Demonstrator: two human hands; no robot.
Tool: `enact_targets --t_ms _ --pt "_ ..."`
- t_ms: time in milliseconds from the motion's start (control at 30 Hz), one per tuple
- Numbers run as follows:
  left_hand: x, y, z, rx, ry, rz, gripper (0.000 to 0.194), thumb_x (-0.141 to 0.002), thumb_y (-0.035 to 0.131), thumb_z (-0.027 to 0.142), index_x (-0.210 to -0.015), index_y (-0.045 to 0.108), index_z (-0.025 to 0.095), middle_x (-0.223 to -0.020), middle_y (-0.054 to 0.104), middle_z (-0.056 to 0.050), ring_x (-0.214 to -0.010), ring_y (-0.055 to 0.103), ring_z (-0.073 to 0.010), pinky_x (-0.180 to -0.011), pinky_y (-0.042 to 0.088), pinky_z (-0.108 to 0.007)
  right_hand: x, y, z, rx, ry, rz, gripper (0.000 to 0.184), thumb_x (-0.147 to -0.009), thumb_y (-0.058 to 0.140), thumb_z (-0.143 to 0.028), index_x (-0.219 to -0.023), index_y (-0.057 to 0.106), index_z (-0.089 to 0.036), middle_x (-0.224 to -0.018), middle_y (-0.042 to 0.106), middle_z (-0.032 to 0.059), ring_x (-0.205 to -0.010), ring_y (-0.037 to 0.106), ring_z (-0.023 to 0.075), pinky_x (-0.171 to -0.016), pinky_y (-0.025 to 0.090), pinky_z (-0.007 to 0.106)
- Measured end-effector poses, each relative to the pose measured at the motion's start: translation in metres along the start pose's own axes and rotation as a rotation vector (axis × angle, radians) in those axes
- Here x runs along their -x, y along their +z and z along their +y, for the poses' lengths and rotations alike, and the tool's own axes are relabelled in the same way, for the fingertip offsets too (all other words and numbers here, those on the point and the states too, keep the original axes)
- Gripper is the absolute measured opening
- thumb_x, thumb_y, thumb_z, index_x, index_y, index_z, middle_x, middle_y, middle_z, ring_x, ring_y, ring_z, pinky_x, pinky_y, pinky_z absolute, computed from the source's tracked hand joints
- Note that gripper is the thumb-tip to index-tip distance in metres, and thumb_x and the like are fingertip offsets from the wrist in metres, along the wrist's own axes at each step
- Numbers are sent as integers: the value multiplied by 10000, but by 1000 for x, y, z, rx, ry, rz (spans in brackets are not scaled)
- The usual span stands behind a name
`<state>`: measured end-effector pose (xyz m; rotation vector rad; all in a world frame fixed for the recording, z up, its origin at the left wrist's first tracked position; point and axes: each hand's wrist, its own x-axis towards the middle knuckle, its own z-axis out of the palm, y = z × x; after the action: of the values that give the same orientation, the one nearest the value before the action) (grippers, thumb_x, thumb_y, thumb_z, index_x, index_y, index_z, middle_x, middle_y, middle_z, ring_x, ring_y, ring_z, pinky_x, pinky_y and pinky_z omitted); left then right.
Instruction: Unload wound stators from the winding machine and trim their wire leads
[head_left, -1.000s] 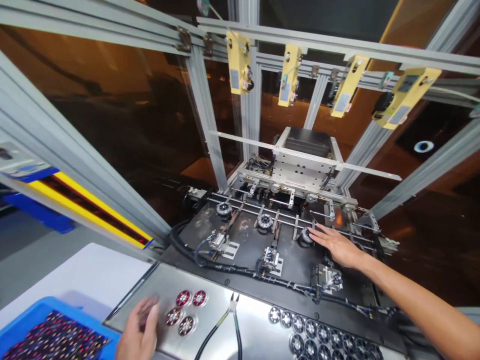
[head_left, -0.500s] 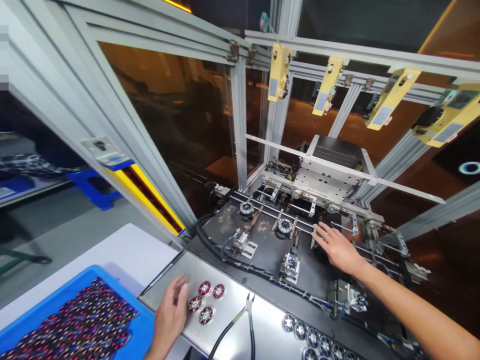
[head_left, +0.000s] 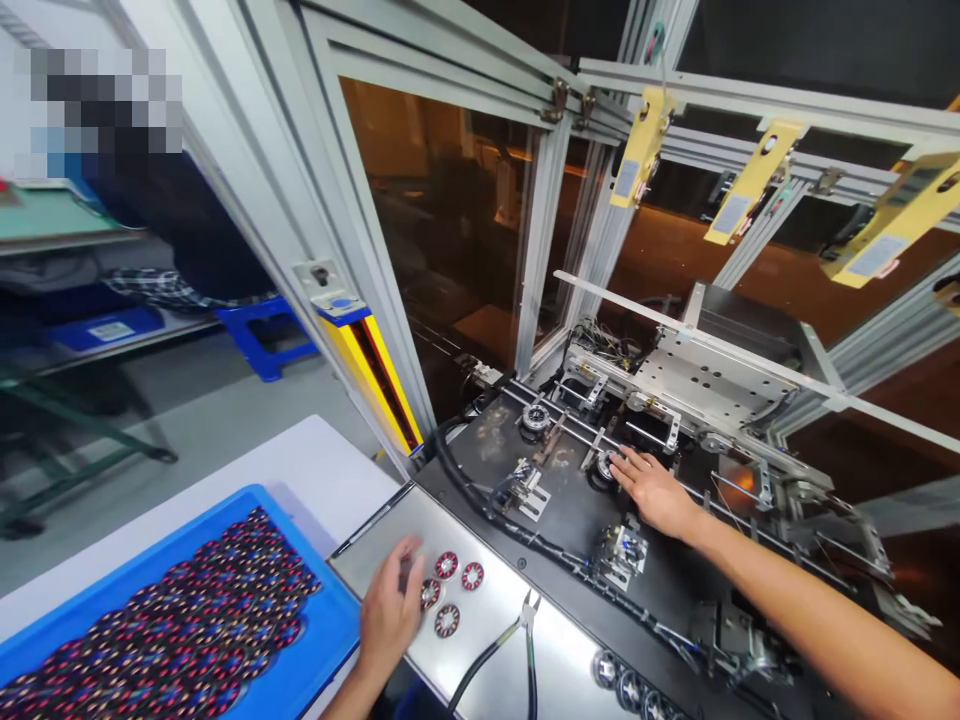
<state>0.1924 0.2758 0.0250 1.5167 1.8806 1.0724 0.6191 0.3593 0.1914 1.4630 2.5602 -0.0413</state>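
Observation:
My right hand (head_left: 657,496) is over the machine bed, fingers stretched out, their tips at a round metal part (head_left: 604,466) in the second fixture and partly covering it. Another round part (head_left: 535,418) sits in the fixture to its left. My left hand (head_left: 390,608) hovers at the steel ledge (head_left: 495,660), fingers loosely curved and apart, nothing visible in it. Just right of it lie several wound motor stators (head_left: 447,620) with red and copper coils, one partly hidden by the fingers. Open-jawed side cutters (head_left: 528,614) with dark handles rest beside them.
A blue tray (head_left: 346,612) full of wound stators stands at the left on a white table (head_left: 300,450). Several silver-black round parts (head_left: 628,690) line the ledge's front right. Aluminium posts, a yellow light-curtain bar (head_left: 375,385) and hanging yellow units (head_left: 642,150) surround the bed. A person sits far left.
The view has swung left. My right hand has moved left from beside the second fixture onto its round part. My left hand stays by the stators, now nearer to them.

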Motion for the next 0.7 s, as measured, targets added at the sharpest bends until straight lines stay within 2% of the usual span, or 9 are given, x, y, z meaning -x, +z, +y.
enact_targets --t_ms 100,200,300,367,533,633,700 --pt "0 -1 1 1 14 0 471 -911 444 514 -1223 571 185 -1204 714 -136 -1121 666 -311 -1007 498 -505 -32 -15 -8 11 -7 53 579 -852 573 -85 -1422 473 -88 -1541 397 204 -1478 248 354 -1141 297 557" --pt "0 -1 2 -5 24 1 460 -919 445 502 -1218 576 179 -1209 711 -139 -1130 660 -314 -1005 499 -515 -80 -26 -20 -1 -48 95 627 -877 647 -200 -1459 414 -165 -1597 306 142 -1482 228 343 -1149 294 566" --pt "0 -1 2 -10 28 6 444 -925 447 492 -1218 578 184 -1211 711 -132 -1141 656 -309 -1006 501 -509 -124 -26 -33 -22 -91 112 580 -913 641 -292 -1445 426 -207 -1600 292 114 -1454 288 343 -1142 304 590" --pt "1 -1 1 -11 28 5 433 -930 449 487 -1216 580 190 -1210 712 -127 -1138 658 -304 -1000 507 -502 -144 -21 -39 -35 -100 110 556 -922 633 -331 -1431 443 -212 -1587 313 113 -1434 323 344 -1136 306 604" --pt "1 0 0 -5 28 2 425 -933 455 487 -1214 579 194 -1208 709 -125 -1136 655 -299 -999 503 -497 -162 -9 -47 -54 -86 106 512 -926 624 -385 -1388 496 -205 -1534 401 113 -1401 379 335 -1131 303 613" --pt "1 0 2 -6 37 5 427 -929 456 493 -1204 584 193 -1197 713 -126 -1139 652 -303 -1000 498 -500 -158 -27 -51 -55 -85 178 494 -915 642 -354 -1365 520 -190 -1500 451 119 -1388 405 329 -1115 341 596" --pt "0 -1 3 -11 45 6 427 -928 448 498 -1187 593 190 -1178 721 -127 -1126 660 -306 -992 503 -501 -140 -50 -57 -55 -64 289 535 -898 635 -225 -1404 483 -144 -1528 415 162 -1426 354 336 -1127 348 558"
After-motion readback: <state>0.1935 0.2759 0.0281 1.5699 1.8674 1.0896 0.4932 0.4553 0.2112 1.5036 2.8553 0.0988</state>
